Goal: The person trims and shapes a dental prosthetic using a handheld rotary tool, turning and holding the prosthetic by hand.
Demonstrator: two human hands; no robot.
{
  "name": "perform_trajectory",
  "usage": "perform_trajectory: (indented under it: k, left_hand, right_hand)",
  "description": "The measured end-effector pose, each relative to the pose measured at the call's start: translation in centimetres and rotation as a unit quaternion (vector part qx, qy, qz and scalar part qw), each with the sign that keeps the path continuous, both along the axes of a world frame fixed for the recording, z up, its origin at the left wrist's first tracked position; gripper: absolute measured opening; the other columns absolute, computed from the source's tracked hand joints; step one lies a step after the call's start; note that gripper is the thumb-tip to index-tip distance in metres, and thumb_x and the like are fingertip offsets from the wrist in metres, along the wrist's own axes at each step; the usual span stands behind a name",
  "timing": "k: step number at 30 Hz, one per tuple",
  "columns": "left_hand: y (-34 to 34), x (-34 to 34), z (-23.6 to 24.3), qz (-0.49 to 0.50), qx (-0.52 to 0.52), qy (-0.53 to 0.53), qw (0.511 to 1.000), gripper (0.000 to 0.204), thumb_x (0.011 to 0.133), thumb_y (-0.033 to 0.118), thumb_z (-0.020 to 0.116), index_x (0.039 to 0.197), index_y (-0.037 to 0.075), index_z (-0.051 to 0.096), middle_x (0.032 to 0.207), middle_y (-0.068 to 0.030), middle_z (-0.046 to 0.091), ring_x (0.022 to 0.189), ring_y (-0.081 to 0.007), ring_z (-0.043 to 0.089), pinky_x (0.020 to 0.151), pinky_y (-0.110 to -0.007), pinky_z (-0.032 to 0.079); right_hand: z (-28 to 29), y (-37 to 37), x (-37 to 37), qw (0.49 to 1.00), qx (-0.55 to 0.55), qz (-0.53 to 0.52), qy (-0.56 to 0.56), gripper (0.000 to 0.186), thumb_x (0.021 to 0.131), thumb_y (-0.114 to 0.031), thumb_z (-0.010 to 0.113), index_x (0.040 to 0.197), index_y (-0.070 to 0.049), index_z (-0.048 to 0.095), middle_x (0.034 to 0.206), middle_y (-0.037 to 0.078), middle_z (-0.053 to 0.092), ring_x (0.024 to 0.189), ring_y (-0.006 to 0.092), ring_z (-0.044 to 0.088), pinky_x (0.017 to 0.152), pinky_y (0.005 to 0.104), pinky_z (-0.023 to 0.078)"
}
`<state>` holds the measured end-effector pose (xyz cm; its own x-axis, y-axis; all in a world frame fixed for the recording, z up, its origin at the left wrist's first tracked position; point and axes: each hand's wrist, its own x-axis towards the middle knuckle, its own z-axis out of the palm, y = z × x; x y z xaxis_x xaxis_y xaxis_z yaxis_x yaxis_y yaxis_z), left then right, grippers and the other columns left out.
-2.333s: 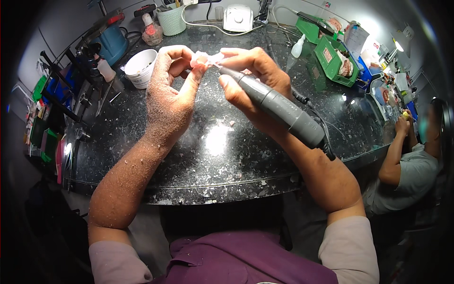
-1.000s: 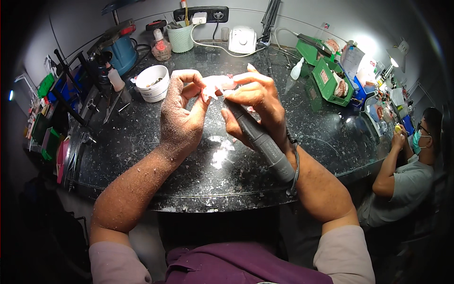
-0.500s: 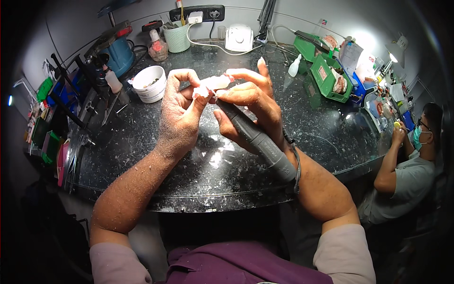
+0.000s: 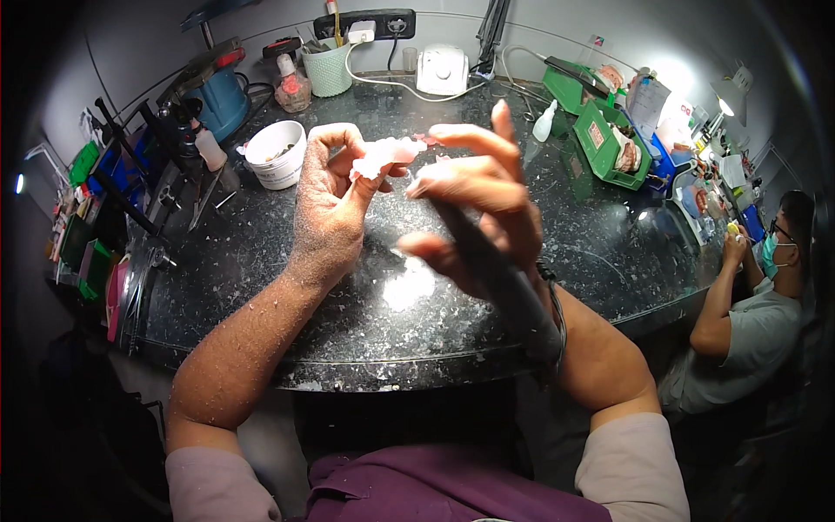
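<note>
My left hand (image 4: 335,196), dusted with pale powder, pinches a pink and white denture (image 4: 389,156) between thumb and fingers above the bench. Just to its right is my right hand (image 4: 483,196), blurred by motion, with a dark rotary handpiece (image 4: 500,274) lying slanted across the palm. The handpiece's upper end sits at the fingertips, apart from the denture. Its lower end reaches the right wrist, where a dark cord hangs. The tip of the tool is too smeared to make out.
On the black, dust-speckled bench (image 4: 417,335) stands a white tub (image 4: 275,155). Behind it are a bottle (image 4: 291,91) and a cup of tools (image 4: 327,71). Green boxes (image 4: 600,143) with dental models stand at right. A masked person (image 4: 752,304) sits at far right.
My right hand has drawn the handpiece back from the denture, to the right and towards me. The left hand stays in place, and the denture is tilted a little differently.
</note>
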<state>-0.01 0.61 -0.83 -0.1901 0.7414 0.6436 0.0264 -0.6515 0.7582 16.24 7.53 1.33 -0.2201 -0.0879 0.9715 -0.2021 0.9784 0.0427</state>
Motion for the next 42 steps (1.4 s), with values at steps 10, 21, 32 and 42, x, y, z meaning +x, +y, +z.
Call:
perform_trajectory:
  k: [10,21,32,42]
  left_hand:
    - [0.1,-0.3,0.2,0.048,0.001,0.03,0.998,0.031,0.097,0.02,0.062,0.116,0.008,0.041,0.106,-0.0109,0.065,0.099,-0.0157,0.063,0.087,-0.031,0.049]
    - [-0.3,-0.2,0.7,0.128,-0.072,0.035,0.988,0.02,0.091,-0.004,0.063,0.111,-0.004,0.06,0.108,-0.013,0.067,0.099,-0.0184,0.067,0.09,-0.029,0.053]
    - [-0.8,0.3,1.3,0.125,-0.105,-0.014,0.986,0.017,0.093,0.001,0.063,0.109,-0.004,0.063,0.104,-0.0135,0.07,0.094,-0.0159,0.068,0.085,-0.028,0.055]
    - [-0.9,0.4,1.2,0.121,-0.099,-0.019,0.987,0.018,0.091,0.001,0.065,0.108,-0.005,0.066,0.103,-0.0127,0.071,0.092,-0.0167,0.07,0.083,-0.028,0.055]
  right_hand:
    - [-0.7,0.9,-0.4,0.944,-0.307,0.09,-0.076,0.033,0.083,0.005,0.072,0.113,-0.002,0.058,0.111,0.013,0.067,0.106,0.0211,0.067,0.091,0.031,0.057]
    - [0.0,0.0,0.1,0.975,-0.222,-0.033,-0.004,0.032,0.079,-0.005,0.077,0.109,-0.005,0.065,0.095,0.009,0.069,0.083,0.0181,0.067,0.071,0.03,0.056]
    - [-0.9,0.6,-0.2,0.993,-0.056,-0.086,-0.05,0.037,0.066,-0.004,0.079,0.099,-0.008,0.064,0.099,0.005,0.068,0.107,0.0246,0.064,0.111,0.0516,0.032]
    - [-1.6,1.3,-0.8,0.994,-0.092,-0.036,-0.047,0.034,0.066,-0.006,0.081,0.096,-0.01,0.066,0.095,0.003,0.067,0.109,0.0276,0.063,0.109,0.0566,0.035]
